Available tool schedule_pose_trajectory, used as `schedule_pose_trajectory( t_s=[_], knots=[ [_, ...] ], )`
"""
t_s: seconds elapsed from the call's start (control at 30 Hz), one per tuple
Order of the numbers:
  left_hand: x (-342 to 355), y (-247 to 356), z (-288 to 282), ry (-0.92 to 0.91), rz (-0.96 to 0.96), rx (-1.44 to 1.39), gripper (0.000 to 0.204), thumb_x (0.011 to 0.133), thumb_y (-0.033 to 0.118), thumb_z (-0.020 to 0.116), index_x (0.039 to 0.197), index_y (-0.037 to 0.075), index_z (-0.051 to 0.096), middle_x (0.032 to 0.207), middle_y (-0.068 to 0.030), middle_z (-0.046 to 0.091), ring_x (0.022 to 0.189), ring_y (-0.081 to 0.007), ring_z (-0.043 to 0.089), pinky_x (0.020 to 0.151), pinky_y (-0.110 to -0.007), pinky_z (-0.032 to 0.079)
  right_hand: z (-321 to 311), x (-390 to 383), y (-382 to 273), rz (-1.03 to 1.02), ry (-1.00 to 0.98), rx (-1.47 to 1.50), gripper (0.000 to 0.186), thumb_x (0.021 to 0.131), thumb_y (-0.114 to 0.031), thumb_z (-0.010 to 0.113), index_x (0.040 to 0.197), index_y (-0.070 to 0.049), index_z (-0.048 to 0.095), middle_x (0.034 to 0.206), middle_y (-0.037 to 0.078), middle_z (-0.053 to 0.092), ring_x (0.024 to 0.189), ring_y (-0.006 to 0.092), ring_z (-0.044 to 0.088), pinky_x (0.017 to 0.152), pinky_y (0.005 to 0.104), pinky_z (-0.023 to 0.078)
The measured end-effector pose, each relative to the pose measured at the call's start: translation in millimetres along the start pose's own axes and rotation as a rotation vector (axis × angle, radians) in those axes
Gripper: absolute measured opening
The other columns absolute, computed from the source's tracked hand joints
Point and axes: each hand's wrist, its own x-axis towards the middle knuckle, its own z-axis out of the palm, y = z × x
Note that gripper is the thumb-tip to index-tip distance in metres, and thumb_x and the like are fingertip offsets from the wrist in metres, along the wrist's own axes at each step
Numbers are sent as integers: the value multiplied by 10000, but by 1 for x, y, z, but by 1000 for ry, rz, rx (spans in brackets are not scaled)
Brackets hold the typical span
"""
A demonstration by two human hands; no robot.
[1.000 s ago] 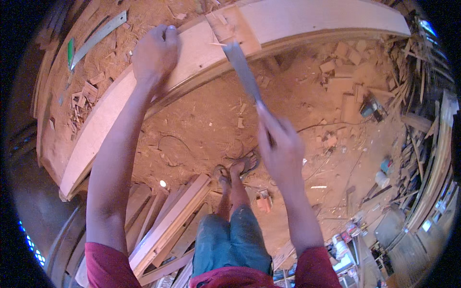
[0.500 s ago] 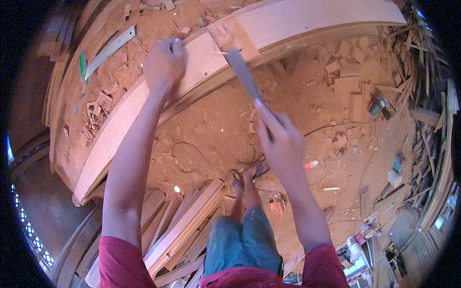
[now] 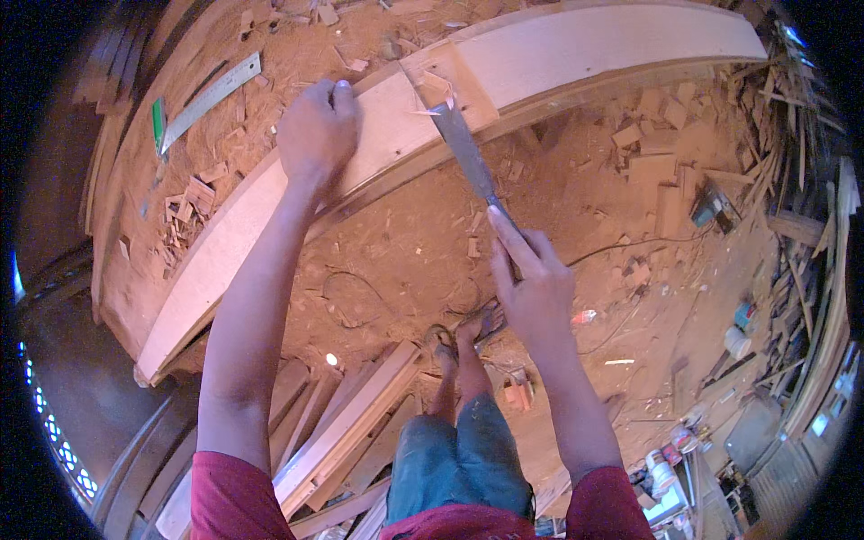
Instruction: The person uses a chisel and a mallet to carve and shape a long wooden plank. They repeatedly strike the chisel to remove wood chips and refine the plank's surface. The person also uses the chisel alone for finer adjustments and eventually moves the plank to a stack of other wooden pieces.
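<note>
A long curved wooden beam [image 3: 585, 49] arcs across the upper half of the view, with a shallow recess [image 3: 472, 81] cut across its face. My right hand [image 3: 531, 279] grips a broad flat chisel [image 3: 468, 157], index finger stretched along its handle. The blade's tip touches the beam at the recess's left edge. Thin pale shavings lie at the tip, and a loose chip [image 3: 437, 84] sits in the recess just beyond it. My left hand [image 3: 319, 130] is closed over the beam left of the recess, its fingers partly hidden on the far side.
A try square [image 3: 211, 101] with a green handle lies beyond the beam, near a heap of wood offcuts [image 3: 189, 207]. Stacked planks [image 3: 351, 423] stand left of my legs. A dark cable [image 3: 621, 243] crosses the sawdust-covered ground, and scrap wood [image 3: 652, 171] lies at right.
The view has shifted slightly, so the scene sits lower and further right. The loose chip in the recess is nearer the chisel tip, and more of the handle shows. Both hands keep their holds.
</note>
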Motion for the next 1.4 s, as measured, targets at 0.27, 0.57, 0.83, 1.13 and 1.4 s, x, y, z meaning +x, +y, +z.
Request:
schedule_pose_trajectory(
  t_s=[0.27, 0.57, 0.83, 1.13, 1.4],
  knots=[
    [-2, 2, 1, -45, -20, -8, 410, 965, 366, 442, 983, 38, 687, 1008, -227, 684, 948, -423, 645, 849, -513, 494, -10, 27, -24, -10, -8, -20, 398, 889, -104, 661, 1282, -170, 658, 891, 153, 667, 742, 331, 665, 661, 399, 534],
    [1, 2, -3, -60, -14, -51, 420, 958, 370, 452, 924, 25, 688, 956, -228, 687, 913, -435, 644, 830, -532, 492, -2, 51, -28, -10, -30, -59, 423, 906, -187, 661, 1321, -258, 622, 890, 121, 652, 710, 334, 671, 621, 435, 556],
    [1, 0, -2, -12, 26, -43, 394, 959, 345, 453, 924, 33, 691, 961, -217, 691, 935, -405, 649, 864, -512, 479, -4, 48, -29, -30, -8, -43, 415, 908, -189, 657, 1317, -255, 627, 907, 132, 657, 720, 333, 672, 648, 440, 556],
    [0, -2, 0, -34, 25, -38, 394, 957, 347, 450, 910, 35, 687, 972, -203, 695, 936, -396, 650, 890, -525, 464, -3, 53, -34, -45, -3, -71, 414, 896, -166, 676, 1302, -240, 644, 916, 135, 662, 736, 316, 680, 617, 420, 554],
    [2, -2, -3, -27, 35, -44, 385, 954, 337, 450, 911, 38, 690, 979, -200, 694, 943, -396, 647, 890, -517, 465, -1, 47, -31, -43, 18, -36, 408, 896, -156, 681, 1295, -232, 648, 892, 132, 662, 734, 311, 683, 612, 412, 553]
  ],
)
